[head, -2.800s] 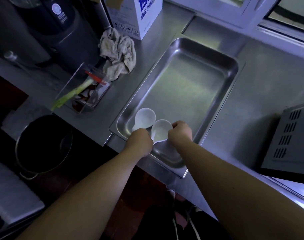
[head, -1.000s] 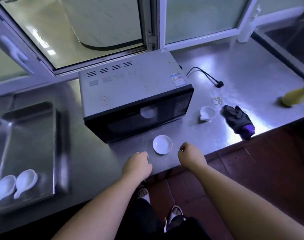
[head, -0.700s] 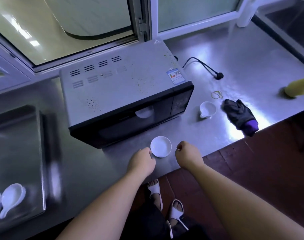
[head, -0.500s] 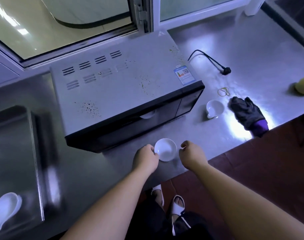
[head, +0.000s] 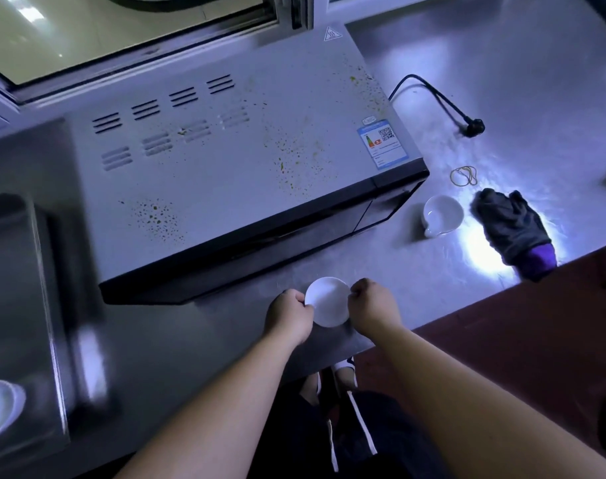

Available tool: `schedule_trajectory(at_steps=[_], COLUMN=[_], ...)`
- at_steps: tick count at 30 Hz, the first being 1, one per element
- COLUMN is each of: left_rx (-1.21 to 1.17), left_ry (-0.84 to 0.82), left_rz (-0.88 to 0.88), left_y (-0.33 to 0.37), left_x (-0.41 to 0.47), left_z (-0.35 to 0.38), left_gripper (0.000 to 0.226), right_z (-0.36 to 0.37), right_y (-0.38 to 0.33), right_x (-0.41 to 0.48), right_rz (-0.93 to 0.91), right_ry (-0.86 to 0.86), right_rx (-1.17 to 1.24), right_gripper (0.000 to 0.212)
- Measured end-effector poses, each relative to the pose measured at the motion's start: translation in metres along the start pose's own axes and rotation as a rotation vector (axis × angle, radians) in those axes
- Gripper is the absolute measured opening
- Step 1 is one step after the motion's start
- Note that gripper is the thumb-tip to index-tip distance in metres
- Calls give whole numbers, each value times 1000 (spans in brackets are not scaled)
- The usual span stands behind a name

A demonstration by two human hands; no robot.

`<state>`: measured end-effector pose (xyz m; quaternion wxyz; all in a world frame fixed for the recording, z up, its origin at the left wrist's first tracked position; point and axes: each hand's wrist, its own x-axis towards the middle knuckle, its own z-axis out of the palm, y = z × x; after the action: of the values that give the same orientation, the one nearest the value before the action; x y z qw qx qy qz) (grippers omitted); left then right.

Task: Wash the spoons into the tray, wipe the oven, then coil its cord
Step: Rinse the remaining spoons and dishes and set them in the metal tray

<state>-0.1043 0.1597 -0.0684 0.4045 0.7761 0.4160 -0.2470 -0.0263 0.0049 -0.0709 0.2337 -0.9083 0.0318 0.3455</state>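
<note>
White saucer (head: 327, 301) between curled hands (head: 287, 318).

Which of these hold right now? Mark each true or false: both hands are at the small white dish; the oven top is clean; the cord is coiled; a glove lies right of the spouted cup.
1. Both hands are at the small white dish: true, left hand and right hand pinch its rim.
2. The oven top is clean: false, it is speckled with spots.
3. The cord is coiled: false, it lies loose on the counter, plug free.
4. A glove lies right of the spouted cup: true.
</note>
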Motion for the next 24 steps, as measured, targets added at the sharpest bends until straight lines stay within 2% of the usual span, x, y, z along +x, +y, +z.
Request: schedule_trajectory(at_steps=[3, 11, 24], left_rx=[-34, -212, -590], left_ry=[19, 66, 261], left_rz=[-44, -116, -195], left_y=[2, 2, -46], left_x=[-3, -31, -96], left_z=[4, -6, -67], left_gripper=[15, 17, 18], right_z=[-1, -20, -21], right_y=[0, -11, -88], right_x=[-1, -9, -60], right_rz=[-11, -57, -354], right_ry=[-53, -112, -263], right_rx=[7, 84, 15], right_gripper=[17, 25, 20])
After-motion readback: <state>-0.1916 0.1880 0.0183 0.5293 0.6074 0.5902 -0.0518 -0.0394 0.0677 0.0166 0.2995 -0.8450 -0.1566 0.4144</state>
